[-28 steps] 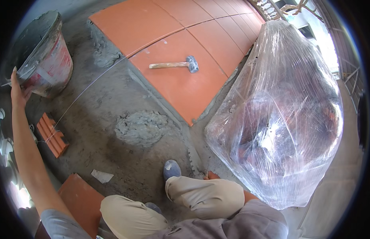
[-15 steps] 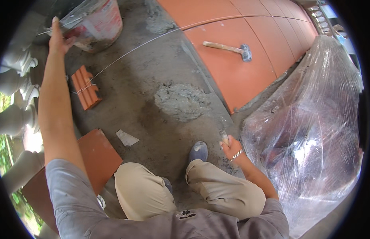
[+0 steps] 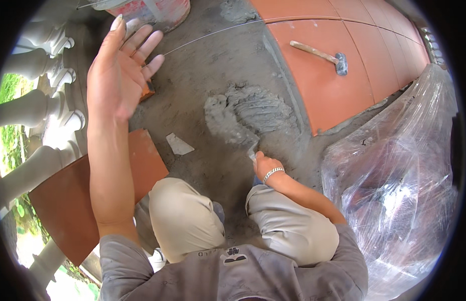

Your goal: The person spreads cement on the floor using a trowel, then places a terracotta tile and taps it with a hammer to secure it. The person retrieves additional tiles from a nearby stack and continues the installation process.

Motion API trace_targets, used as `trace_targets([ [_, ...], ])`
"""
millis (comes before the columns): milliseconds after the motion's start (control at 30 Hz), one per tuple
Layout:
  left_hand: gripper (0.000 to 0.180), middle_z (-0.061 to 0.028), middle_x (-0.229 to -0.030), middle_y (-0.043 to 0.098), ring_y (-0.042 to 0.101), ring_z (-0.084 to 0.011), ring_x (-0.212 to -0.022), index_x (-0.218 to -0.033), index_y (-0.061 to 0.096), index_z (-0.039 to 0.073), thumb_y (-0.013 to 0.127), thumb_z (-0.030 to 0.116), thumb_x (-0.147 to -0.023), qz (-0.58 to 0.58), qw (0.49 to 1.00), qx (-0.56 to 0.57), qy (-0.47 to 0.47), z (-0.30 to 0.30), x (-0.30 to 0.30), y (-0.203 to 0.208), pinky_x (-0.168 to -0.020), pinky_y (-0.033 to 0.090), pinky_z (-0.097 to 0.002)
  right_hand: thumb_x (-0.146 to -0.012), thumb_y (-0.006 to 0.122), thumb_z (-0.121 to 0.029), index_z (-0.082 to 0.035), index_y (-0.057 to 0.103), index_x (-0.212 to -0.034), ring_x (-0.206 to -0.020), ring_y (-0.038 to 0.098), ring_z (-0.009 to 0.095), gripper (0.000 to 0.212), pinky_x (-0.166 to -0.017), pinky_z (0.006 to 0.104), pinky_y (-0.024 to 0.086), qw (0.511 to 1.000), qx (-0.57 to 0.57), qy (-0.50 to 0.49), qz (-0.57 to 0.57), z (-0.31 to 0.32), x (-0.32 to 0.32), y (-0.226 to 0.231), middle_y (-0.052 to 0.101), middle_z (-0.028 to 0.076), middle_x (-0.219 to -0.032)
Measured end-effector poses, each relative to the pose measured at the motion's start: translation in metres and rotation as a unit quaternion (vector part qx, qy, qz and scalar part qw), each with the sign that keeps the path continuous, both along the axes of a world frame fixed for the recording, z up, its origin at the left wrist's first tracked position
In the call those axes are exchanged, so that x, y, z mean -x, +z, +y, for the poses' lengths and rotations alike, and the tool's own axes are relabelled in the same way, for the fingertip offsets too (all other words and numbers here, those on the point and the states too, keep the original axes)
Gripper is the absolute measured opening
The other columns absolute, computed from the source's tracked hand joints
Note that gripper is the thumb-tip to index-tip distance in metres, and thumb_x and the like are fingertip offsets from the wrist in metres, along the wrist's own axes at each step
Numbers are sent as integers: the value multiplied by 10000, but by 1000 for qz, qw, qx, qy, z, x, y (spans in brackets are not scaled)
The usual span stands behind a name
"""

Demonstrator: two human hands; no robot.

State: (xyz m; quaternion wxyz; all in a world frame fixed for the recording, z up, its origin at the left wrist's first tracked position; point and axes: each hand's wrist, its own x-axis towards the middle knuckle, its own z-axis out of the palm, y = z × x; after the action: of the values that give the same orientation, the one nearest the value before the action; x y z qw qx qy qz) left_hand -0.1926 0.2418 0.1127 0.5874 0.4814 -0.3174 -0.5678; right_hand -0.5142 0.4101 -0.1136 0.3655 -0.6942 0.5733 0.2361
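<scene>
My right hand [image 3: 268, 166], with a chain bracelet at its wrist, grips a trowel [image 3: 253, 146]. Its blade lies at the near left side of a grey mortar patch [image 3: 265, 110], smeared with mortar and hard to tell from it. Ridges mark the patch's surface. Palm up and fingers spread, my left hand [image 3: 120, 75] is raised with nothing in it. It hides most of a ridged orange brick [image 3: 148, 91] on the floor. A thin string [image 3: 213, 35] runs from near my left fingers across the laid orange tiles [image 3: 318, 93].
A mallet [image 3: 321, 54] rests on the laid tiles. Clear plastic wraps a bulky heap [image 3: 388, 190] at right. A mortar-stained bucket [image 3: 168, 11] stands far left. A loose orange tile [image 3: 62, 203] leans by the balusters [image 3: 27, 108]; a pale shard [image 3: 179, 144] lies nearby.
My left hand has come back from beside the bucket and opened. The trowel has moved left and forward onto the mortar, which is now spread wider and ridged. The view has shifted.
</scene>
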Motion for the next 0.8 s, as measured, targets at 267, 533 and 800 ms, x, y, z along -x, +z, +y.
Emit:
trace_targets([
  [267,680,-296,-1471,296,316,-387,-1385,-1426,270,-82,399,430,-995,255,962,76,-60,71,33,48,-1069,367,-536,-913,440,-150,-12,495,-1002,-864,676,407,174,-745,494,535,993,37,109,-21,-30,-6,28,675,259,-918],
  [533,466,-107,-1280,522,522,-257,-1184,-1289,502,55,535,380,-957,77,992,4,99,71,46,1,-923,422,-404,-905,451,-104,-3,509,-998,-873,678,397,150,-758,465,541,968,-5,248,-39,-33,-39,22,680,247,-942],
  [800,445,-102,-1294,516,516,-249,-1195,-1285,508,40,523,347,-962,8,994,17,110,74,33,-16,-934,420,-401,-957,465,-300,7,510,-1040,-901,663,407,321,-802,472,514,984,-83,142,-68,-24,-27,65,677,250,-960],
])
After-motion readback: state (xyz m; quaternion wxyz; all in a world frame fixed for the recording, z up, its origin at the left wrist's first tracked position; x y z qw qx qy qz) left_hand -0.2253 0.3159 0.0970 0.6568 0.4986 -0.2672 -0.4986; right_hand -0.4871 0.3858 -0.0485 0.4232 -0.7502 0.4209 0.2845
